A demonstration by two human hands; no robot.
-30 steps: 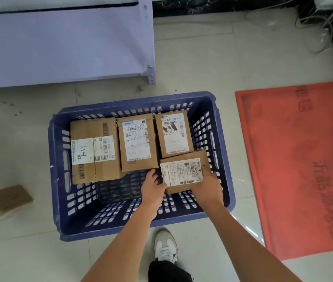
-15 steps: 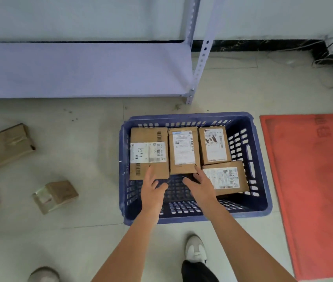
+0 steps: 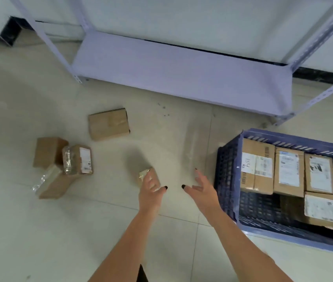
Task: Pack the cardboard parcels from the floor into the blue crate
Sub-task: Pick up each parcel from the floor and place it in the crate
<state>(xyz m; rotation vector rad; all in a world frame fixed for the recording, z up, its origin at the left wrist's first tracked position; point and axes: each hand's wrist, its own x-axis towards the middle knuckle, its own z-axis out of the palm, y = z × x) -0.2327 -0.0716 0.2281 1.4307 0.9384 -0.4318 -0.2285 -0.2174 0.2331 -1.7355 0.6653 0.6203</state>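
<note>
The single head-worn camera looked steeply down from standing height at the floor (image 3: 39, 231), facing the shelf (image 3: 182, 78).

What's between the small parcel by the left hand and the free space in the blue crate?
Nothing visible on the floor: bare tile runs from the small parcel under the left hand to the blue crate. Only the crate's near side wall must be lifted over, and the open right hand hovers in that path.

Both hands, left hand (image 3: 150, 187) and right hand (image 3: 203, 187), reach over the floor with fingers spread. A small parcel (image 3: 148, 176) lies under the left, possibly touching. Four parcels fill the blue crate (image 3: 227, 169).
</note>
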